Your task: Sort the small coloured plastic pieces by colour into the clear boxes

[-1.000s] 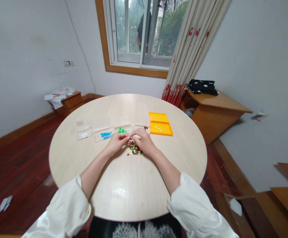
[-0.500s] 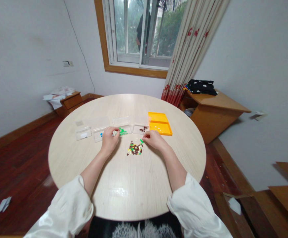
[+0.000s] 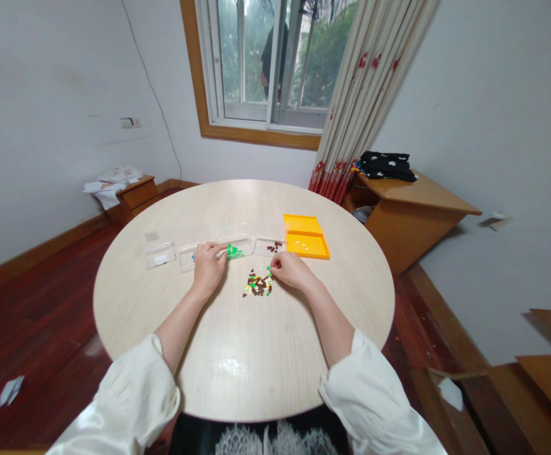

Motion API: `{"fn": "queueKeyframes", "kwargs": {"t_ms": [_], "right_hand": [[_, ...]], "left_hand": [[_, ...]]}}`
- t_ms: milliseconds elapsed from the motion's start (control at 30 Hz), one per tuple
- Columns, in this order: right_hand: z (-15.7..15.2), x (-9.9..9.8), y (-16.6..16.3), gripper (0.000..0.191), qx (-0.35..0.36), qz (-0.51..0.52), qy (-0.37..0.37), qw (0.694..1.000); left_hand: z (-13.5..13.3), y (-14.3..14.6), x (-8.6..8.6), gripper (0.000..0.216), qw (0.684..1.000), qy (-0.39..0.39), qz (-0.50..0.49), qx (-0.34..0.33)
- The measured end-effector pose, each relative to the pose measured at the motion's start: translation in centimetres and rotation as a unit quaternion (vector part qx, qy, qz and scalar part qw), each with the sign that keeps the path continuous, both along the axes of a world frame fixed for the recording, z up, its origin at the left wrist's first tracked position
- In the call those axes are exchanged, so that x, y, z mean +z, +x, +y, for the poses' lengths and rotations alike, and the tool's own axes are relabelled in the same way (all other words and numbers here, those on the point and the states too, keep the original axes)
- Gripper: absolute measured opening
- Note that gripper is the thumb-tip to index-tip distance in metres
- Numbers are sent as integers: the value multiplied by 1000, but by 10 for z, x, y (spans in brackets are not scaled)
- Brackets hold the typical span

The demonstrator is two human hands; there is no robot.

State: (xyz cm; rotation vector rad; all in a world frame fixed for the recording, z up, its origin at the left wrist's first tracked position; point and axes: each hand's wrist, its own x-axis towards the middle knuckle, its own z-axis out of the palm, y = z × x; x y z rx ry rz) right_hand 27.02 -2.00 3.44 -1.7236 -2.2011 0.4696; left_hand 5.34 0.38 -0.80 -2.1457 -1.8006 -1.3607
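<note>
My left hand [image 3: 209,264] is at the left end of a clear plastic box [image 3: 246,242] of small green building-block pieces [image 3: 234,251]. Its index finger stretches to the green pieces, with the thumb apart below and nothing visibly held. My right hand [image 3: 292,270] is closed in a pinch at the right edge of a mixed pile [image 3: 258,284] of brown, yellow and green pieces. A small green piece [image 3: 269,270] shows at its fingertips. Part of a box [image 3: 187,260] with blue pieces is hidden behind my left hand.
Another clear box [image 3: 261,245] holds brown pieces. Beside it an open yellow case [image 3: 308,245] has several pale pieces in it. At the far left stands a clear box [image 3: 160,258] with something white inside. All are on a round wooden table [image 3: 251,354].
My left index finger has straightened toward the green pieces from a more curled grip. My right hand has shifted slightly left, with the green piece still at its fingertips.
</note>
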Motion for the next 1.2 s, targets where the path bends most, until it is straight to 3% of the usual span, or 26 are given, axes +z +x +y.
{"fn": "queueKeyframes", "kwargs": {"t_ms": [167,267,500,867,1200], "right_hand": [[3,-3,-2,11,10,64,65,996],[4,-6,-8,11,32,149,96,984],[0,-10,-26,10,95,263,107,954],[4,-19,-28,14,101,322,101,936],[5,-21,-29,14,90,333,105,933]], "left_hand": [[-5,5,8,18,997,13,-62,-44],[-10,12,14,22,985,-46,-138,-95],[-16,27,17,34,893,-207,-325,-235],[-16,24,17,21,885,-211,-318,-268],[-20,24,19,20,896,-208,-275,-279]]}}
